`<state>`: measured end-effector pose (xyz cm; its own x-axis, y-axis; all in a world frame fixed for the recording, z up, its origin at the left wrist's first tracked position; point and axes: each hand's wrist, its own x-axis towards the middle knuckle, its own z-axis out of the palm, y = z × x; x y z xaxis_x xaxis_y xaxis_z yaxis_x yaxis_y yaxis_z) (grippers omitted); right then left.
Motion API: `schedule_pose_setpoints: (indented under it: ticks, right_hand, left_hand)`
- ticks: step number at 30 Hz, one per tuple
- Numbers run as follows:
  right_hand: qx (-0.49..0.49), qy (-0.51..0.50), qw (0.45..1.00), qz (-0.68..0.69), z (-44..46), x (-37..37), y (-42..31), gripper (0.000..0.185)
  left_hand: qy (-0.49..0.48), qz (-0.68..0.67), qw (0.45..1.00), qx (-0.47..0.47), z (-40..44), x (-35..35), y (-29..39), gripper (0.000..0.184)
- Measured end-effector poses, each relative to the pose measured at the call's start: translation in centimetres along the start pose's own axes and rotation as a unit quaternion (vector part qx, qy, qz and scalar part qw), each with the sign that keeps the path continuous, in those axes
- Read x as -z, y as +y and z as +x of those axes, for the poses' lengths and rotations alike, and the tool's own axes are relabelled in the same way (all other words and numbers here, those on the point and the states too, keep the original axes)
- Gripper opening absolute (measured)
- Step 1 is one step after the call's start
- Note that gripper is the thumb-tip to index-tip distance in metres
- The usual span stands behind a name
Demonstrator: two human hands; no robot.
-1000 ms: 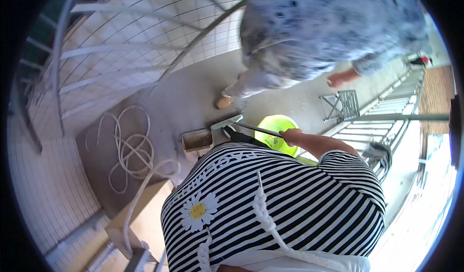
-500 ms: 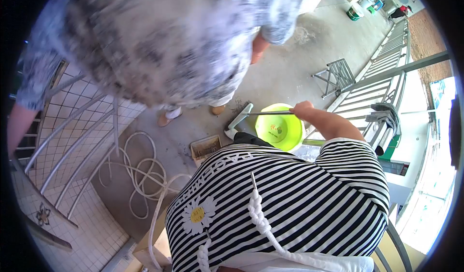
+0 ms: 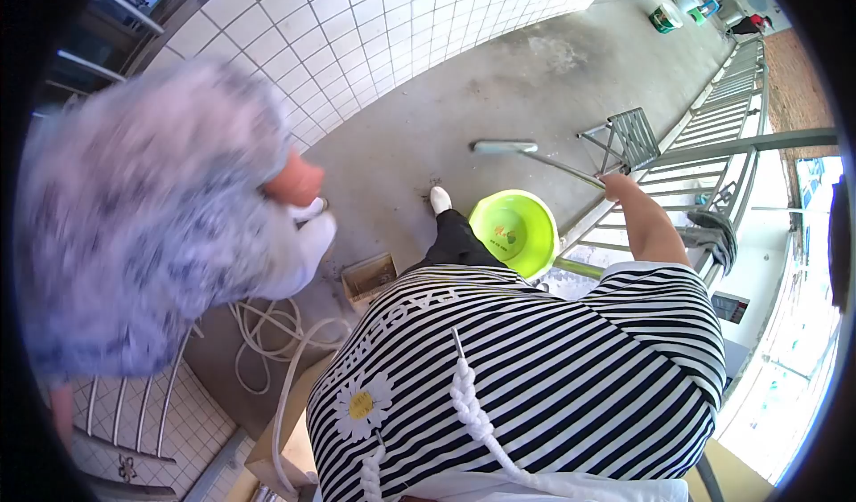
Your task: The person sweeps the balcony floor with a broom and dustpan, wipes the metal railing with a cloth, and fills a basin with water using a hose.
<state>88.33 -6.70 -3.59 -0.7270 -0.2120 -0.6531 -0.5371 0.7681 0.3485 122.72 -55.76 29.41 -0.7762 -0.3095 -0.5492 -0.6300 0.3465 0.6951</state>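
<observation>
My right hand (image 3: 617, 186) is closed around the grey handle of a long-handled floor tool (image 3: 505, 147). Its flat, pale greenish head is over the grey floor; whether it is a mop or a broom I cannot tell. Below the handle, a bright lime-green basin (image 3: 482, 219) with a small printed picture inside stands near my white shoe (image 3: 440, 200). Metal railing bars lie close behind my right hand. My left hand is out of view.
At left, a blurred person (image 3: 169, 226) in a mottled shirt stands close. A white hose (image 3: 294, 346) lies coiled near a shallow box (image 3: 367, 276). A folding stool (image 3: 633, 138) is by the railing (image 3: 713, 136), where grey cloths (image 3: 711, 237) hang.
My right hand has moved up and right, swinging the tool's head away from my foot and up the floor. The other person has shifted left, uncovering the tiled wall.
</observation>
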Motion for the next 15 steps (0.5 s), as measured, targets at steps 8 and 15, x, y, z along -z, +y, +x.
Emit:
schedule_pose_setpoints:
  ticks: [8, 15]
  right_hand:
    - [0.039, -0.159, 0.965, 0.203, 14.2, 1.4, -0.3, 0.018]
    - [0.127, -0.15, 0.891, 0.41, 23.0, 8.1, -10.2, 0.014]
  left_hand:
    - [0.286, -0.112, 0.942, 0.134, 5.4, -3.0, -15.0, 0.024]
    - [0.423, -0.183, 0.867, 0.188, 8.1, -9.2, -19.5, 0.026]
